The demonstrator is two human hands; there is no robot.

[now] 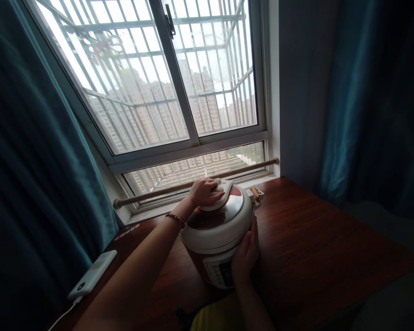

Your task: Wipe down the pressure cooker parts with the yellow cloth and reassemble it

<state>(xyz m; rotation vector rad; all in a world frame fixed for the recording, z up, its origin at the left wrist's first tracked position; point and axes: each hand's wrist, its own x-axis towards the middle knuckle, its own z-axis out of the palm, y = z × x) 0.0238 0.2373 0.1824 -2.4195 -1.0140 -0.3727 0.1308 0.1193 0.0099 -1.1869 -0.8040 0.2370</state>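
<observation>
A white and reddish-brown electric pressure cooker (214, 239) stands upright on the wooden table in front of me. Its glossy domed lid (227, 212) sits on top, and a panel with a dark display (227, 272) faces me. Over the handle on the lid, my left hand (206, 192) is closed, the fingers curled around it. My right hand (245, 254) cups the right side of the body, its fingers running up along the wall below the rim. A small brown and white fitting (257, 194) juts out at the cooker's back right.
The wooden table (310, 239) reaches to the window sill. On its left lies a white power bank (93, 274) with a white cable (65, 314). A horizontal rail (169, 190) crosses before the barred window (214, 101). Blue curtains (48, 138) hang at both sides.
</observation>
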